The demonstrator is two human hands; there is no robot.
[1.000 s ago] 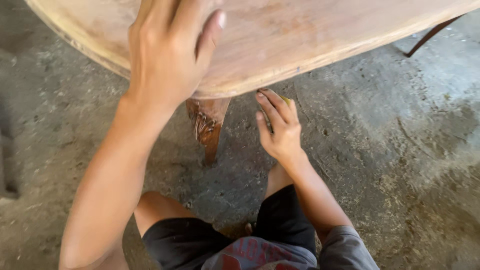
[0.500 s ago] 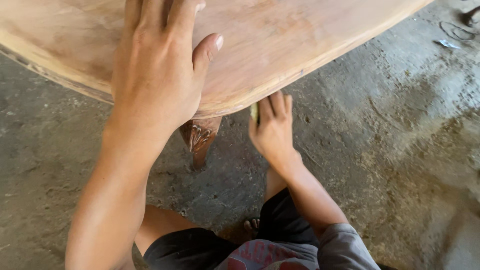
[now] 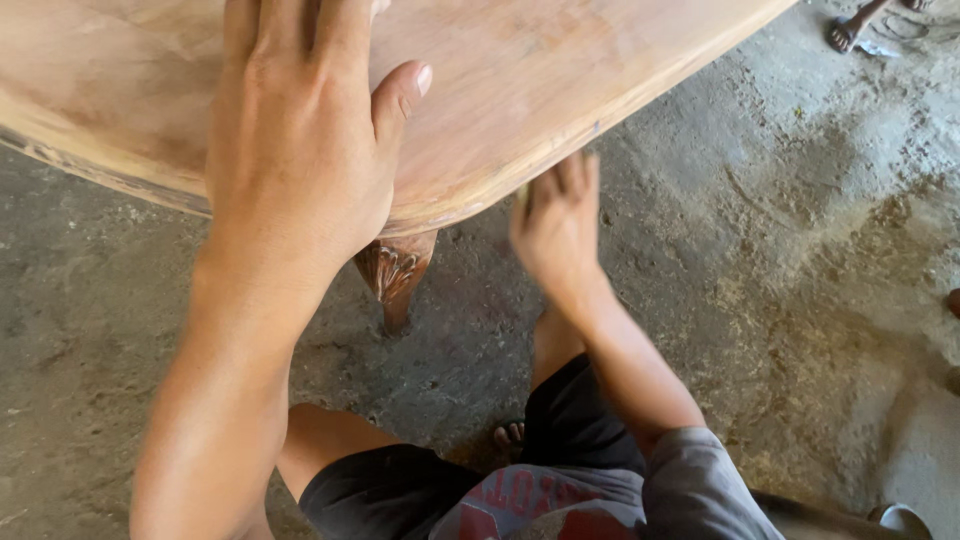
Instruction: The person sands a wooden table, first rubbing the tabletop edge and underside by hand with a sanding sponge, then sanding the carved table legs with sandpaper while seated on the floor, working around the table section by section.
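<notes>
Your left hand [image 3: 300, 150] lay spread flat on the wooden tabletop [image 3: 560, 70] near its curved edge; your right hand [image 3: 555, 225], nearer that edge, pressed fingers together under it.

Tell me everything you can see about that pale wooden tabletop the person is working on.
The pale wooden tabletop looks like bare, unfinished wood, light tan with pinkish streaks and visible grain. Its edge curves round and has a moulded, stepped profile. It fills the top of the view, above a grey concrete floor. A carved, reddish-brown wooden leg with a shell-like ornament shows beneath it. The left hand lies flat on top, fingers spread forward. The right hand, blurred, is at the rim's edge; what it holds, if anything, cannot be told.
</notes>
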